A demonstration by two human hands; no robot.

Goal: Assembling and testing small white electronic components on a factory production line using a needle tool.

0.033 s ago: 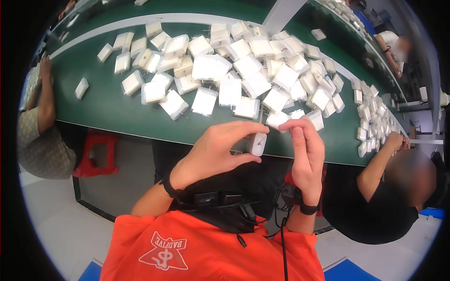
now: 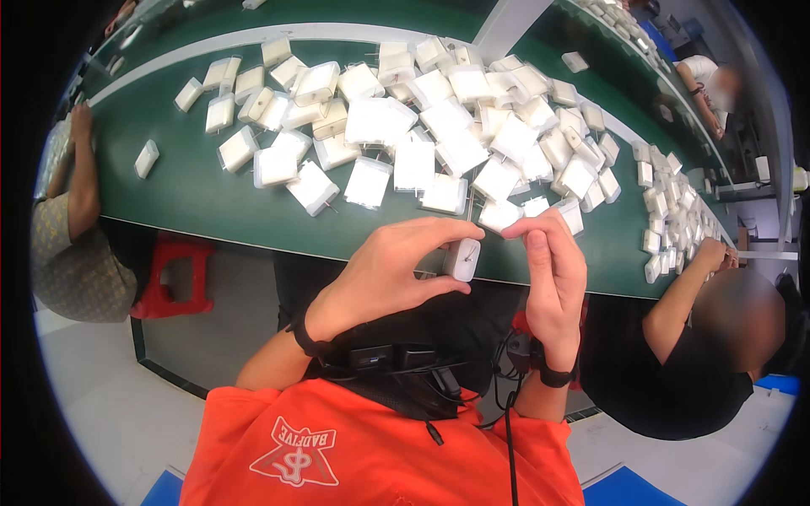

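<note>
My left hand (image 2: 388, 261) grips a small white power adapter (image 2: 462, 260) between thumb and fingers, just off the table's near edge. The adapter's end face is turned up and shows a thin metal pin. Just right of it, apart from the adapter, is my right hand (image 2: 553, 274). Its thumb presses up to the bent index finger, and whatever may be between them is too small or hidden to make out. Past both hands, a wide heap of similar white adapters (image 2: 413, 164), many with metal pins and clear wrap at their edges, lies on the green table (image 2: 211, 194).
One loose adapter (image 2: 147, 159) lies far left. More adapters (image 2: 671, 202) are piled on the right, by a co-worker in black (image 2: 675, 363). Another person's arm (image 2: 83, 177) rests at the left table edge. A red stool (image 2: 177, 278) stands below it. A black cable (image 2: 511, 438) hangs beside my right forearm.
</note>
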